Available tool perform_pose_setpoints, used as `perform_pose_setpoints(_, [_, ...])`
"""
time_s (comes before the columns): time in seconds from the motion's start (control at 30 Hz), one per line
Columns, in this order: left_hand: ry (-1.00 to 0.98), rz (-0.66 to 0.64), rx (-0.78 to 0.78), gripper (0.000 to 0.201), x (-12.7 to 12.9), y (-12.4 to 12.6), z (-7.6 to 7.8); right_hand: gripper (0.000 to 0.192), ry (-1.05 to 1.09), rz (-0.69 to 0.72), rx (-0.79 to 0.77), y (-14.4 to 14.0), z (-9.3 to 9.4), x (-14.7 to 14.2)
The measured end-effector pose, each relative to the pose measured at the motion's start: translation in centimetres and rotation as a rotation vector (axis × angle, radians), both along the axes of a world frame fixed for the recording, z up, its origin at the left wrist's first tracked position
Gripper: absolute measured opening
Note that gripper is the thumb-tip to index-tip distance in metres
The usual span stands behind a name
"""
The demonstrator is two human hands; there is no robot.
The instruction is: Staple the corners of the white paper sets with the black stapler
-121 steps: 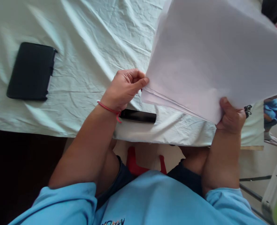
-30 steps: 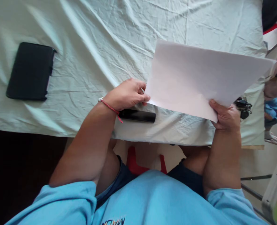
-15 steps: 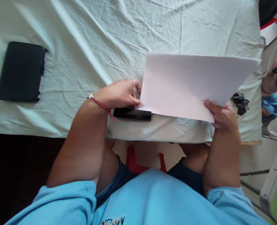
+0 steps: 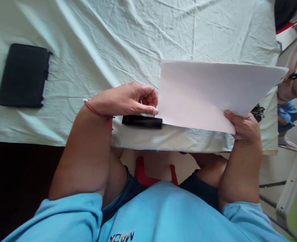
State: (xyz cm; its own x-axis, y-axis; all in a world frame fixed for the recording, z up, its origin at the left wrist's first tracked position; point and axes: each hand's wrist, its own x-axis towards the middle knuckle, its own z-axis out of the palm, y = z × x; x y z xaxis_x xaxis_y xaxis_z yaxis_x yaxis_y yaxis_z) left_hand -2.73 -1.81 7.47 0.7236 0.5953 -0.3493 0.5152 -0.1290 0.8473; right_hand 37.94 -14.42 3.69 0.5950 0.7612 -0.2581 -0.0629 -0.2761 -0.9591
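My right hand [image 4: 246, 127] grips the lower right corner of white paper [image 4: 201, 94], thumb on top and fingers underneath. The paper appears to be more than one sheet and is tilted, its far right corner raised. At its left edge is my left hand [image 4: 130, 101], fingers curled towards the thumb, whose tip meets the edge. A small pale bit shows between thumb and fingers; I cannot make out what it is. Just below that hand lies a long, narrow, glossy black object [image 4: 142, 121], shaped like a stapler. One end of it meets the paper's lower left corner.
A black rectangular case [image 4: 23, 75] lies at the left on the wrinkled pale green tablecloth [image 4: 100, 40]. Keys [image 4: 258, 112] are partly hidden behind my right hand. The table's front edge runs close to my lap. Another person's leg [image 4: 288, 117] shows beyond the right side.
The paper has shifted a little to the right with my right hand, covering more of the keys. My left hand has also moved slightly right, its thumb now at the paper's edge.
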Motion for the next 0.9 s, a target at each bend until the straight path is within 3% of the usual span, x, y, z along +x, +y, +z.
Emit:
perform_pose_setpoints(0.23, [0.055,-0.268,0.074,0.031,0.3,0.4,0.0,0.061,-0.025,-0.039,-0.048,-0.5,0.5,0.5])
perform_pose_setpoints(0.47, [0.062,-0.247,0.059,0.027,0.1,0.6,-0.5,0.059,-0.041,-0.029,-0.11,-1.0,1.0,0.6])
perform_pose_setpoints(0.9, [0.15,-0.187,-0.017,0.03,0.6,0.6,-0.7,0.058,-0.006,0.019,-0.064,-0.9,0.4,0.9])
